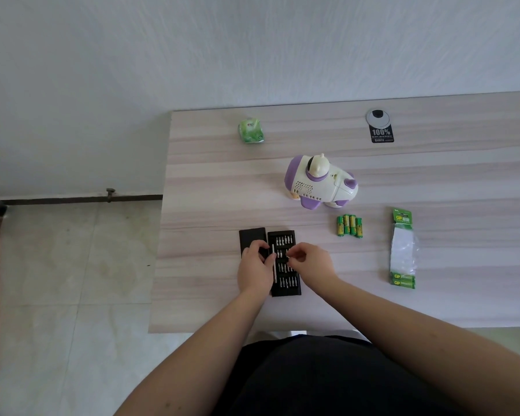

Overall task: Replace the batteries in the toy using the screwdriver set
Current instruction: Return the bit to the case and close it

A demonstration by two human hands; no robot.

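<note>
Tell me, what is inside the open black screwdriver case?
The case holds rows of small metal bits and a slim white driver handle. Both hands, left hand and right hand, cover its middle rows.

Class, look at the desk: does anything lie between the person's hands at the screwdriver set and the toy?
Nothing visible does. Bare desk separates the hands from the toy; the loose batteries lie off to the right.

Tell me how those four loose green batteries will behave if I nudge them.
The four loose batteries are smooth cylinders lying on their sides on the flat table, so they will probably roll and separate. They look small and rigid, likely easy to pinch.
</note>
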